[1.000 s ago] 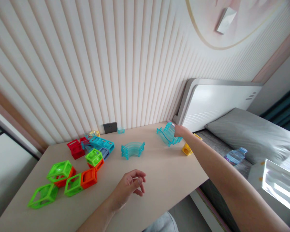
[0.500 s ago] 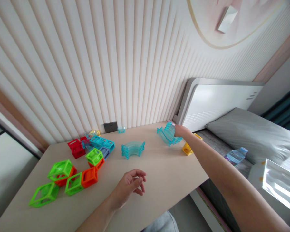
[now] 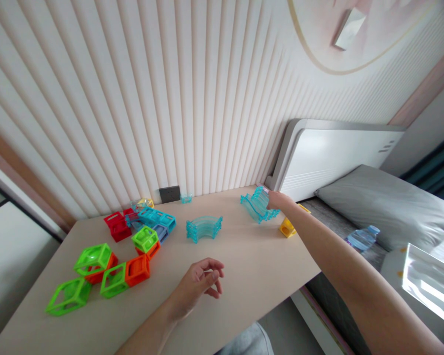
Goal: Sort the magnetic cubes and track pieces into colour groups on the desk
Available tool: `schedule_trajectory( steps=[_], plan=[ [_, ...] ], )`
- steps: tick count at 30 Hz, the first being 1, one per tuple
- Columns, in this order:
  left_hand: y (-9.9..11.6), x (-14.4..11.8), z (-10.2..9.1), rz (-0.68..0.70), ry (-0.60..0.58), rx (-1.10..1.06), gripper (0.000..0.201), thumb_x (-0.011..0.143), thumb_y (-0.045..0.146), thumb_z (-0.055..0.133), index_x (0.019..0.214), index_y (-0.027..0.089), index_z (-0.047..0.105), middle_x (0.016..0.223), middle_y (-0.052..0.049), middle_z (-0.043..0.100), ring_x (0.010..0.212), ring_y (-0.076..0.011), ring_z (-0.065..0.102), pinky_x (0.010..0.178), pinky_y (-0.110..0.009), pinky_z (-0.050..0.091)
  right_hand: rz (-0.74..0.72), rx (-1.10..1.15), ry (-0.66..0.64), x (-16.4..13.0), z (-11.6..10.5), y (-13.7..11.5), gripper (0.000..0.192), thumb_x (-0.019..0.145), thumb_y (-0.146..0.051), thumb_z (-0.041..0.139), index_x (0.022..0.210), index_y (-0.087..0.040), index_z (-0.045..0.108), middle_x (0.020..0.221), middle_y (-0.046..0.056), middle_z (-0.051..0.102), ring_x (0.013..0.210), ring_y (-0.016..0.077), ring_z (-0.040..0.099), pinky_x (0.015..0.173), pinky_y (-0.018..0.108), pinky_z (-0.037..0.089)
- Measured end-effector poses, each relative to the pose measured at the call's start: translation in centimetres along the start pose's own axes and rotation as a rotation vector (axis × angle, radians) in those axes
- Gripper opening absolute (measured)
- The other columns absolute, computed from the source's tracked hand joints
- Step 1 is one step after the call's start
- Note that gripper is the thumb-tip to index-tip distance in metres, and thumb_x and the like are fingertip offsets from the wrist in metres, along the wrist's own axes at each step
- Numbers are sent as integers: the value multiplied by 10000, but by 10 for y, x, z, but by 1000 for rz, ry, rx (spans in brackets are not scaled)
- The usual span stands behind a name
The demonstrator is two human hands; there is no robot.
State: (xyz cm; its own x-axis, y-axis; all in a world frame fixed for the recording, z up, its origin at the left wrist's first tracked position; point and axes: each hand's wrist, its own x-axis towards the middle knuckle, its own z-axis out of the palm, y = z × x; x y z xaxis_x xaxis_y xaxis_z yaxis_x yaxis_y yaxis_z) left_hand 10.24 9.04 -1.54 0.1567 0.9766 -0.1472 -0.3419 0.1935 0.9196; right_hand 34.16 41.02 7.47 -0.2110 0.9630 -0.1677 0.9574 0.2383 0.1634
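My left hand (image 3: 202, 283) hovers at the table's near side, fingers loosely curled and apart, with nothing in it. My right hand (image 3: 279, 200) reaches to the far right, against the right side of a stack of clear blue wavy track pieces (image 3: 258, 204). Its fingers are hidden, so their grip does not show. Between the two hands, farther back, lies a stack of clear blue curved track pieces (image 3: 204, 228). A yellow block (image 3: 287, 228) is partly covered by my right forearm.
On the left of the table (image 3: 240, 266) are green frame cubes (image 3: 113, 281), orange cubes (image 3: 137, 270), red pieces (image 3: 119, 230) and blue blocks (image 3: 159, 217). A small clear blue piece (image 3: 186, 198) sits by the black wall socket (image 3: 169, 194). Right stands a bed with a bottle (image 3: 362, 238).
Almost nothing differs. The view has shifted very slightly, while both hands and the track stacks stay in place.
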Motion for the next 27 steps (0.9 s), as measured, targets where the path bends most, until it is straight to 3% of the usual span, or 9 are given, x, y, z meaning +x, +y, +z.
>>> schedule_trajectory(
  steps=[4,7,9,11,15,17,19,23,27],
  plan=[
    [-1,1,1,3,-8,-2,521,755,589,760,1015,150,654,898,-27,592,655,-107,624,587,-238,536,-11,17,91,-15,-13,-8,522,747,-303,785,1208,-122,620,1148,173,694,1080,304,667,846,351,514],
    [0,0,-1,35,2,20,482,810,574,709,1035,153,644,917,-37,596,669,-120,630,594,-259,549,-38,31,238,-40,-23,-30,453,909,-305,585,1316,-113,538,1240,220,634,1164,329,610,897,399,481],
    [3,-2,-5,114,61,95,436,875,561,629,1048,160,635,905,-46,601,690,-143,631,582,-272,552,-131,71,355,-61,-23,-52,422,971,-295,458,1367,-151,497,1298,193,610,1219,302,572,957,391,448],
    [7,-3,-12,250,181,290,367,934,516,551,1027,171,637,876,-52,614,728,-167,635,606,-289,556,-329,201,480,-80,-18,-76,398,968,-268,448,1340,-154,532,1269,163,644,1184,273,598,983,362,441],
    [12,0,-32,615,576,815,244,955,396,536,1056,197,634,956,-84,660,917,-222,648,832,-381,552,-537,442,515,-100,-1,-111,331,958,-279,476,1240,-183,619,1198,120,696,1124,255,640,996,376,461],
    [10,5,-41,715,789,955,348,941,375,560,1239,196,560,1165,-131,643,1105,-270,618,956,-451,514,-564,662,536,-101,14,-121,325,975,-340,463,1214,-192,628,1187,115,699,1107,244,651,976,381,486],
    [4,11,-51,695,914,1044,584,917,386,596,1429,191,395,1382,-178,540,1287,-319,525,1051,-513,453,-544,923,534,-100,35,-128,380,977,-416,463,1247,-185,597,1190,129,692,1097,240,657,943,382,517],
    [-11,27,-67,511,887,1113,919,848,395,679,1559,208,127,1551,-206,366,1410,-358,408,1097,-526,421,-548,1119,393,-101,87,-138,705,888,-491,605,1482,-194,367,1297,149,628,1222,262,595,1008,427,491],
    [-16,47,-76,460,779,1055,981,831,343,696,1565,243,54,1611,-178,269,1427,-312,397,1104,-446,435,-505,1040,246,-104,112,-151,995,772,-415,746,1567,-225,179,1285,118,624,1218,276,590,1051,453,446]
  ],
)
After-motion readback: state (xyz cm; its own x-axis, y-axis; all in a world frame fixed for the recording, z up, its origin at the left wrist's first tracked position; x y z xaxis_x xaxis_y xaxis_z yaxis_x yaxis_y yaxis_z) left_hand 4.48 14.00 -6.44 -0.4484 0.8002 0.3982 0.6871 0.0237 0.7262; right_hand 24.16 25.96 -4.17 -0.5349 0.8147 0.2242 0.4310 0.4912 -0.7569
